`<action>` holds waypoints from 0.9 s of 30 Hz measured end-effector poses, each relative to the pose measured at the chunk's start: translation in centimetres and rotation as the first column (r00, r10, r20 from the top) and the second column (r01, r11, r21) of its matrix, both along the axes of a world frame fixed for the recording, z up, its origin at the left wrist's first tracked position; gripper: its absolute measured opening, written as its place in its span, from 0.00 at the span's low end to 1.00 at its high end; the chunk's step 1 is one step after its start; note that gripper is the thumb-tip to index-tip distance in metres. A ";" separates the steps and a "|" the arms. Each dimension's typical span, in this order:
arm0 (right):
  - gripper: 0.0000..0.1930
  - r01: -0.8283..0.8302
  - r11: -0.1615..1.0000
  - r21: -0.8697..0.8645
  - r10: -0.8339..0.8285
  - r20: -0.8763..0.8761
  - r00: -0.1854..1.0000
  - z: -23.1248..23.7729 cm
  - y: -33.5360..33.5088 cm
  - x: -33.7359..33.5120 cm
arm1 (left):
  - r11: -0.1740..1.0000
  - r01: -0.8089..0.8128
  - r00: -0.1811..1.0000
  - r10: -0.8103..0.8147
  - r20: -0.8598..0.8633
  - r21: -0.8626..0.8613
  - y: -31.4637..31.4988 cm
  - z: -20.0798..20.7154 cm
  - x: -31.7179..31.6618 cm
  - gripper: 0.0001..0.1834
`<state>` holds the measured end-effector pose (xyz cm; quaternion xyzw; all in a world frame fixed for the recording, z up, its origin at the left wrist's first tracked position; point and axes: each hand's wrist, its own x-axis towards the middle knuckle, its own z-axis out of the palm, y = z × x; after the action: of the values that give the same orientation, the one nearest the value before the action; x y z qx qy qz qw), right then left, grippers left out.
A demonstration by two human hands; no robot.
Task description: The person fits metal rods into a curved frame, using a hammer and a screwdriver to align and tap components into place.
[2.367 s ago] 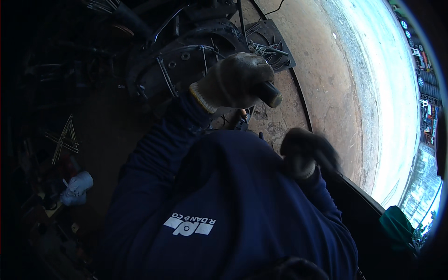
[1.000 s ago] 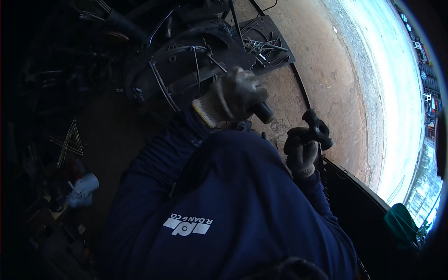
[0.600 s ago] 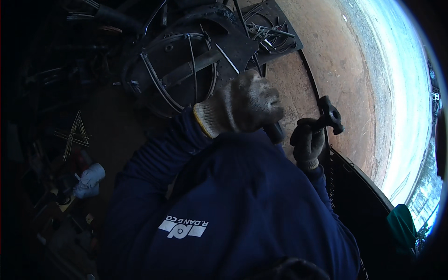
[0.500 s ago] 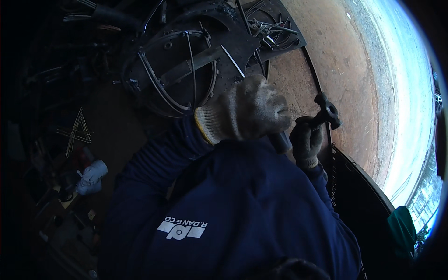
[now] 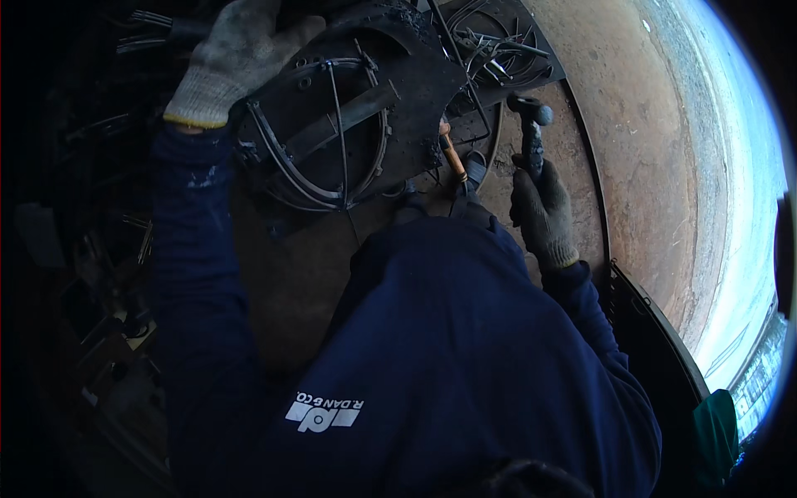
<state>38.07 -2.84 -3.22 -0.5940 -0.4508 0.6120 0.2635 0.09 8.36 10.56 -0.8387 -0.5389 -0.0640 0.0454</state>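
Left hand [image 5: 241, 54], gloved, fingers spread flat on the wire frame [image 5: 320, 137] atop the dark desk [image 5: 415, 75]. Right hand [image 5: 541, 212] grips hammer [image 5: 531, 137]. Frame looks stiff, light; hold by rim.

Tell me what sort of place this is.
Probably a metalworking or welding yard. The gloved right hand grips a hammer, the gloved left hand rests on a dark round wire-and-strap metal frame, and loose bent metal rods lie on a plate beside bare earth ground.
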 end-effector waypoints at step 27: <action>0.33 -0.359 0.878 0.316 0.207 0.426 0.881 -1.4 5.9 -9.8 | 0.737 -0.363 0.931 0.319 -0.180 -0.570 6.6 -12.5 -7.0 0.41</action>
<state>28.24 3.11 -4.62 -0.5634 -0.6880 0.4167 0.1886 -6.92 14.91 -1.91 -0.6990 -0.6738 0.1467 -0.1896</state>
